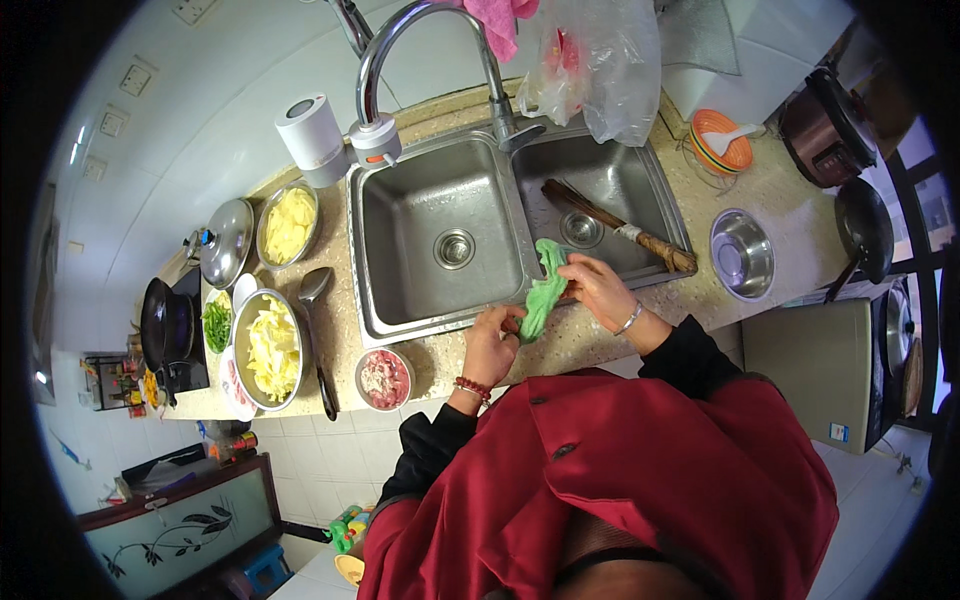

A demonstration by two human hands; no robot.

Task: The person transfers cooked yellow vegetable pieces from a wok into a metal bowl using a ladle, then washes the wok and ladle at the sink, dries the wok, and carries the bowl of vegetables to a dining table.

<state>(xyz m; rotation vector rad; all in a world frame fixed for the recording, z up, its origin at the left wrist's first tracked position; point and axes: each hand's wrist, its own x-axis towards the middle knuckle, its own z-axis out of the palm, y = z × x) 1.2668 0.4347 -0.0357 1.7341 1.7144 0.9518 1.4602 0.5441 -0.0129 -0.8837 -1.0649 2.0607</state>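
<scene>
A crumpled green cleaning cloth [545, 294] is stretched between my two hands over the front rim of the double-bowl stainless steel sink [420, 331]. My left hand [493, 341] pinches its lower end, close to the counter edge. The upper part is gripped by my right hand [600, 291], near the divider between the bowls. In the right bowl, a bundled-twig pot brush [626, 229] lies slanted, its bound end resting on the rim at the front right corner. The chrome faucet [501, 112] stands behind the sink.
To the left are a bowl of raw meat [384, 379], a steel bowl of chopped cabbage [271, 352], a bowl of sliced potatoes [289, 226] and a spatula [318, 330]. At right stand an empty steel basin [742, 255], stacked orange bowls [720, 139] and an electric pressure cooker [829, 131].
</scene>
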